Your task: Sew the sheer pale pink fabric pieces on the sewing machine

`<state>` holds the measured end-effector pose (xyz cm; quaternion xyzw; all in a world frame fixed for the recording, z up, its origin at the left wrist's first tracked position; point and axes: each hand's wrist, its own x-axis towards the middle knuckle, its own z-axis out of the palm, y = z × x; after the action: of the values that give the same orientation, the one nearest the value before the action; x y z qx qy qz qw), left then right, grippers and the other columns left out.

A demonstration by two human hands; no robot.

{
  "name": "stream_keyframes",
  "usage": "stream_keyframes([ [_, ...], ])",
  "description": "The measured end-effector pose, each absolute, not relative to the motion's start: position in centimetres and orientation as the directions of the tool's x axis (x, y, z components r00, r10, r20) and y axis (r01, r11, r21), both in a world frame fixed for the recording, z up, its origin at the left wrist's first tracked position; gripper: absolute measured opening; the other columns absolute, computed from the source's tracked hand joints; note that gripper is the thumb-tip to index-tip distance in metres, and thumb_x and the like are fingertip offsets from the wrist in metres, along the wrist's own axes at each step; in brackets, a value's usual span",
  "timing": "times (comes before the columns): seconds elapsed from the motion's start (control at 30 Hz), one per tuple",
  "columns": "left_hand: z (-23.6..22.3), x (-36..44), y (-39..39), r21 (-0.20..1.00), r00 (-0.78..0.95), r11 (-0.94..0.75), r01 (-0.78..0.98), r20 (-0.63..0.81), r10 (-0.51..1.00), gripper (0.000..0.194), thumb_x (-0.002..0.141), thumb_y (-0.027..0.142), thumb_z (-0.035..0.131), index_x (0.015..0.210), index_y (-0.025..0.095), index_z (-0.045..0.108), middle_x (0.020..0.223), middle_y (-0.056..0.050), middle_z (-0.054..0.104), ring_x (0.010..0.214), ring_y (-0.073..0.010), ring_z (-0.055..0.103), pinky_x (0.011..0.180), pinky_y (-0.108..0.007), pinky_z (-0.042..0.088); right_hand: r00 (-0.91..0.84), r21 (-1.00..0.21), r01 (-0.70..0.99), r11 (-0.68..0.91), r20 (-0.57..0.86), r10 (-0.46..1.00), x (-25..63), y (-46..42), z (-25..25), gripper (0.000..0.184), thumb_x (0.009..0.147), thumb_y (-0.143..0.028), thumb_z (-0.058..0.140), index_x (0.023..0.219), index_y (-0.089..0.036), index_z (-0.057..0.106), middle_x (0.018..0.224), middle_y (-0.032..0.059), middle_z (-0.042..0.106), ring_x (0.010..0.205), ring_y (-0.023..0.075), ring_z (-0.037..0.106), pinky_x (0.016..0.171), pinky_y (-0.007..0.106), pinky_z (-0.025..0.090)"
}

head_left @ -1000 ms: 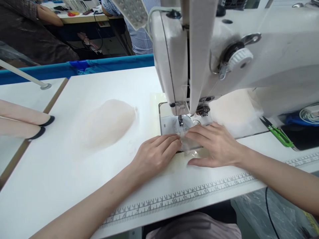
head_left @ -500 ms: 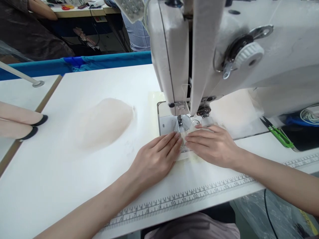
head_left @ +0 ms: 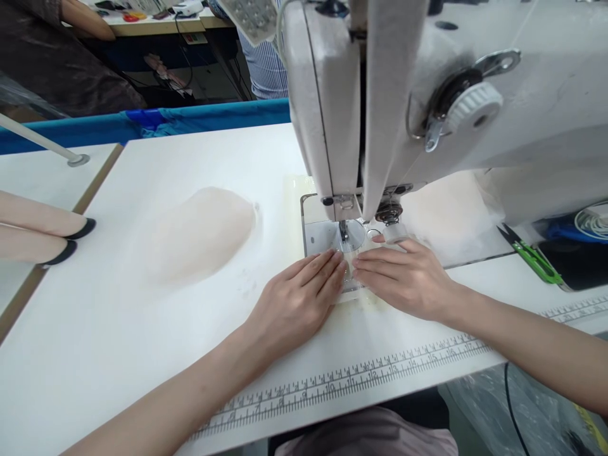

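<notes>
My left hand [head_left: 299, 294] lies palm down just in front of the presser foot [head_left: 342, 232] of a white sewing machine [head_left: 327, 120], fingers stretched out together. Facing it from the other side, my right hand [head_left: 403, 275] is also flat, its fingertips close to those of the left. Between and under the fingertips, over the metal needle plate [head_left: 316, 238], shows a thin see-through material; its kind and full outline are unclear. The undersides of both hands are hidden.
Green-handled thread snips [head_left: 534, 259] lie at the right, beside a dark flat object. A printed ruler [head_left: 351, 378] runs along the front edge of the white table [head_left: 142, 354]. At the left are two beige rods with black ends [head_left: 61, 250]. Other people sit beyond.
The hands stay almost still at the presser foot. The whole view has shifted very slightly.
</notes>
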<state>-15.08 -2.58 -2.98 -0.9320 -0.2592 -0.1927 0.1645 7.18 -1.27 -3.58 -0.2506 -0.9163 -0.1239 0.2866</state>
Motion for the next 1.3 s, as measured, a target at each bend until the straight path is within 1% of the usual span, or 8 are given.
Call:
stream_keyframes([
  [0.2,-3.12,-15.11,-2.12,-0.188,0.789,-0.814,0.549,0.438,0.431,0.029,0.093,0.016,0.051,0.114,0.001,0.064,0.115,-0.018,0.067,0.108,-0.0273,0.066,0.089,-0.039,0.059,-0.713,0.100,0.546,0.832,0.576,0.399,7.27,-0.89,-3.84,0.020,0.092,-0.008,0.054,0.091,-0.020,0.070,0.102,-0.0023,0.075,0.097,0.0117,0.068,0.095,0.032,0.046],
  [0.33,-3.16,-15.07,-1.70,-0.173,0.766,-0.795,0.581,0.447,0.462,0.029,0.093,0.016,0.050,0.115,0.004,0.064,0.116,-0.017,0.067,0.109,-0.0269,0.065,0.090,-0.040,0.059,-0.706,0.121,0.567,0.815,0.581,0.405,7.14,-0.47,-4.01,0.022,0.092,-0.007,0.052,0.090,-0.020,0.070,0.101,-0.0029,0.075,0.097,0.0114,0.068,0.095,0.032,0.046],
  [0.5,-3.12,-15.06,-1.96,-0.115,0.759,-0.811,0.574,0.445,0.474,0.030,0.092,0.015,0.051,0.118,0.006,0.063,0.121,-0.015,0.065,0.113,-0.0260,0.063,0.094,-0.041,0.057,-0.718,0.158,0.584,0.796,0.558,0.416,7.08,-0.49,-3.93,0.022,0.094,-0.008,0.051,0.094,-0.019,0.070,0.104,-0.0017,0.074,0.097,0.0115,0.067,0.098,0.033,0.044],
  [0.7,-3.30,-15.22,-2.26,-0.131,0.767,-0.811,0.570,0.440,0.468,0.028,0.091,0.013,0.053,0.116,0.006,0.064,0.119,-0.015,0.066,0.111,-0.0250,0.064,0.097,-0.041,0.055,-0.723,0.145,0.589,0.795,0.534,0.438,7.12,-0.80,-3.84,0.018,0.095,-0.010,0.052,0.101,-0.015,0.068,0.107,0.0005,0.074,0.102,0.0120,0.065,0.104,0.034,0.041],
  [0.9,-3.55,-15.18,-1.66,-0.123,0.743,-0.793,0.597,0.459,0.488,0.030,0.093,0.018,0.052,0.118,0.007,0.063,0.120,-0.014,0.066,0.112,-0.0257,0.063,0.098,-0.043,0.055,-0.706,0.153,0.598,0.787,0.566,0.426,6.89,-0.42,-3.97,0.016,0.093,-0.012,0.054,0.098,-0.013,0.069,0.102,0.0025,0.075,0.091,0.0134,0.068,0.101,0.036,0.044],
  [1.0,-3.45,-15.16,-1.99,-0.090,0.735,-0.799,0.594,0.463,0.494,0.029,0.092,0.020,0.055,0.118,0.010,0.064,0.119,-0.012,0.067,0.112,-0.0253,0.063,0.098,-0.043,0.054,-0.717,0.184,0.580,0.793,0.578,0.390,6.86,-0.63,-3.86,0.016,0.094,-0.017,0.055,0.096,-0.013,0.070,0.101,0.0029,0.075,0.094,0.0140,0.068,0.101,0.037,0.044],
  [1.1,-3.26,-15.15,-2.46,-0.054,0.737,-0.812,0.582,0.457,0.498,0.030,0.091,0.019,0.055,0.119,0.013,0.064,0.118,-0.010,0.068,0.111,-0.0249,0.064,0.100,-0.045,0.053,-0.730,0.201,0.567,0.798,0.572,0.374,6.86,-0.97,-3.71,0.015,0.094,-0.017,0.055,0.094,-0.014,0.070,0.101,0.0031,0.075,0.099,0.0142,0.067,0.101,0.037,0.043],
  [1.3,-3.21,-15.03,-2.13,-0.098,0.738,-0.793,0.601,0.450,0.504,0.029,0.093,0.020,0.052,0.118,0.011,0.064,0.118,-0.012,0.067,0.111,-0.0243,0.065,0.104,-0.047,0.049,-0.706,0.179,0.600,0.780,0.577,0.411,6.76,-0.75,-4.00,0.016,0.094,-0.016,0.054,0.093,-0.015,0.070,0.101,0.0019,0.075,0.094,0.0136,0.067,0.105,0.037,0.041],
])
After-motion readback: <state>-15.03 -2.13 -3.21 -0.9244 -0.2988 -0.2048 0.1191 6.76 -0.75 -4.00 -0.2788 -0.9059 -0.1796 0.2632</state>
